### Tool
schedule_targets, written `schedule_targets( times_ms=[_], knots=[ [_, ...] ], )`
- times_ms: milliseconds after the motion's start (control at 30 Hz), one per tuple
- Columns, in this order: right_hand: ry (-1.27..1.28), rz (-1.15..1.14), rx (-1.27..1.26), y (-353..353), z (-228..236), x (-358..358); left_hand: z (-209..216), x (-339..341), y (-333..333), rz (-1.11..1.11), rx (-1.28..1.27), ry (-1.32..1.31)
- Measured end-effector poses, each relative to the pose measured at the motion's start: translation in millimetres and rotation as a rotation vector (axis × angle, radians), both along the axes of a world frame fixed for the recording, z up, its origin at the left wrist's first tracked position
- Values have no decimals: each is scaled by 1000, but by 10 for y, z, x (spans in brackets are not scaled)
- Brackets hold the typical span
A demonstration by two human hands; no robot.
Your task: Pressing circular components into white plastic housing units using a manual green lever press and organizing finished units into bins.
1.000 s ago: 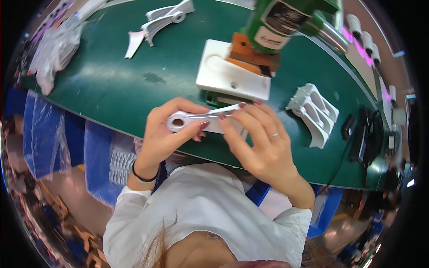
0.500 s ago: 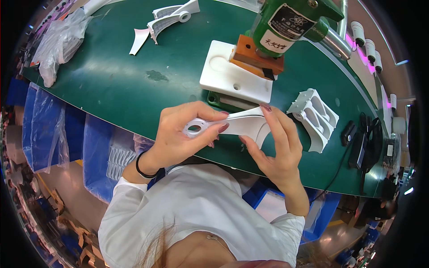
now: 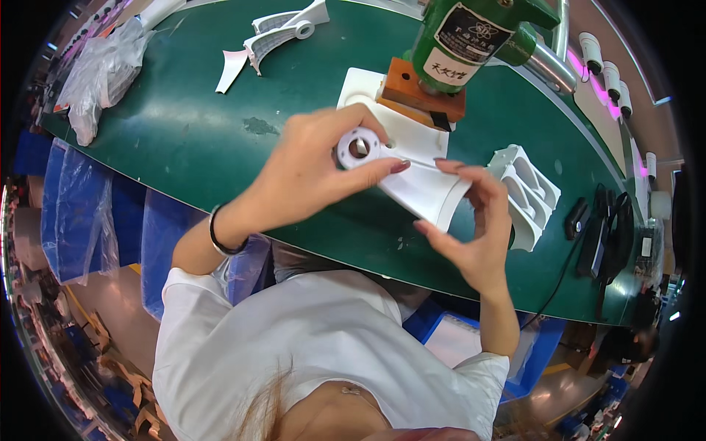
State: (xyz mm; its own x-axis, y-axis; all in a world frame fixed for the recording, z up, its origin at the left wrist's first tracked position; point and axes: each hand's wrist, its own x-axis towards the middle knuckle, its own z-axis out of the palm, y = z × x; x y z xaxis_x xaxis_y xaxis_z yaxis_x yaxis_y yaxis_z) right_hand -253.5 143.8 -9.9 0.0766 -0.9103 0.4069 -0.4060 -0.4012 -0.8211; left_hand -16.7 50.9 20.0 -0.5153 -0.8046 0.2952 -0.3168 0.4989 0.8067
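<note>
Both hands hold a curved white plastic part (image 3: 425, 192) with a round ring at one end. My left hand (image 3: 312, 165) is closed round the ring end, thumb along the part's near side. At the wide, flared end, my right hand (image 3: 478, 217) grips the edges between thumb and fingers. Just beyond the part stands a green hand press (image 3: 467, 44) with an orange-brown block (image 3: 423, 92) under its ram. A white fixture block (image 3: 360, 82) lies beneath it, partly hidden by my left hand and the part.
A ribbed white plastic piece (image 3: 526, 195) lies right of my right hand. More white parts (image 3: 287, 37) and a thin curved strip (image 3: 232, 71) lie at the far left, near a clear plastic bag (image 3: 107, 81). Black cabled devices (image 3: 607, 235) sit at the right edge; blue bins (image 3: 88, 213) stand below the table.
Both hands have carried the white part up and forward toward the press fixture. The part has turned, so its ring now faces up more and its flared end points nearer to me.
</note>
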Motion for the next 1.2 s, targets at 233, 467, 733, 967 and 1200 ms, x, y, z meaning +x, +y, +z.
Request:
schedule_targets(
  times_ms=[233, 467, 733, 967, 1200],
  knots=[
    [334, -118, 94, -369, 363, -45, -175, 131, -570, -97, -330, -202],
    [373, -39, 292, -783, 470, -157, -304, 135, -809, -90, -360, -149],
    [381, -142, 213, -752, 983, -780, -399, 220, -747, -118, -244, -119],
    [-478, 45, 157, -1850, 1965, -664, -495, 69, -771, -245, -147, -133],
    [-660, 424, -427, -957, 1761, -421, -519, 160, -720, -185, -196, -123]
  ],
)
